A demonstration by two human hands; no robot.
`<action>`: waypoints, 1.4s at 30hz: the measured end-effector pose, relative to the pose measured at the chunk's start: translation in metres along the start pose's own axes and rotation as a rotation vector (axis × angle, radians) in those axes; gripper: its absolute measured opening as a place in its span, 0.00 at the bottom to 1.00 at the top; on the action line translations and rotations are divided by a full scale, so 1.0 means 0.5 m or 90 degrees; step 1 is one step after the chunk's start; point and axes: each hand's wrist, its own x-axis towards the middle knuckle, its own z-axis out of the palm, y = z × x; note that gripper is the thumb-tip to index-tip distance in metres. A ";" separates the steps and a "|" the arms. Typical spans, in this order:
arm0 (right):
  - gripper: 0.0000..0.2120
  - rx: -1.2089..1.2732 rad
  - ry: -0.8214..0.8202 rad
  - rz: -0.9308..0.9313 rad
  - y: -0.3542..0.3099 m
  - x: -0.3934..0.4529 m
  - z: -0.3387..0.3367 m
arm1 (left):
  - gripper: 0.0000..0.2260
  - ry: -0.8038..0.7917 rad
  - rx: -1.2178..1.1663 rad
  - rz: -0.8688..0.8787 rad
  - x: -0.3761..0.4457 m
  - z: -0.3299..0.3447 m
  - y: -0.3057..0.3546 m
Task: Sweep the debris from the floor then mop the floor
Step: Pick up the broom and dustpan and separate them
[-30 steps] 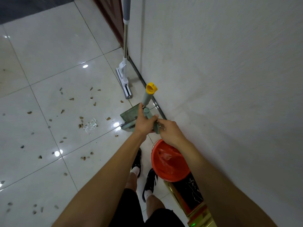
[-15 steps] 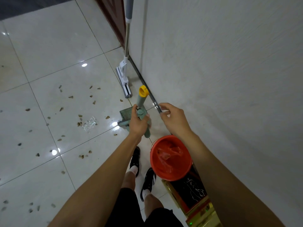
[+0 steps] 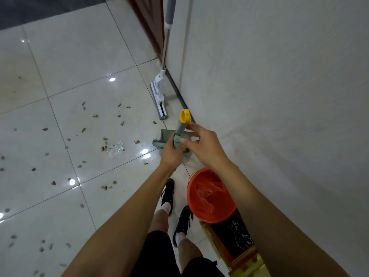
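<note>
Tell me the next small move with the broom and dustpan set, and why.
Probably close the right hand on the yellow-capped handle and pull it apart from the dustpan. The left hand already grips the green handles, the right hand hovers open beside them, and brown debris and a clear plastic scrap lie unswept on the tile floor.

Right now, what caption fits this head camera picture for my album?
Left hand grips the green handles, right hand reaches in, debris scattered on tiles.
</note>
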 end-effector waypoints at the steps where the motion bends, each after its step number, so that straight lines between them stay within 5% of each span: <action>1: 0.22 0.013 0.008 -0.003 -0.003 -0.001 -0.001 | 0.15 0.005 0.012 0.001 -0.001 0.000 -0.001; 6: 0.17 0.020 0.038 -0.049 -0.021 -0.033 -0.015 | 0.23 0.043 0.054 0.019 -0.042 0.003 -0.012; 17: 0.18 0.101 -0.012 -0.186 -0.096 -0.213 -0.006 | 0.18 0.164 0.049 0.095 -0.269 -0.047 -0.017; 24: 0.07 0.074 -0.115 -0.071 -0.146 -0.306 0.052 | 0.11 0.255 0.086 0.114 -0.409 -0.100 -0.080; 31: 0.21 -0.001 -0.254 0.027 -0.190 -0.436 0.154 | 0.15 0.327 0.140 0.106 -0.555 -0.151 -0.197; 42: 0.17 -0.006 -0.353 0.115 -0.203 -0.764 0.354 | 0.18 0.334 0.180 0.133 -0.864 -0.245 -0.407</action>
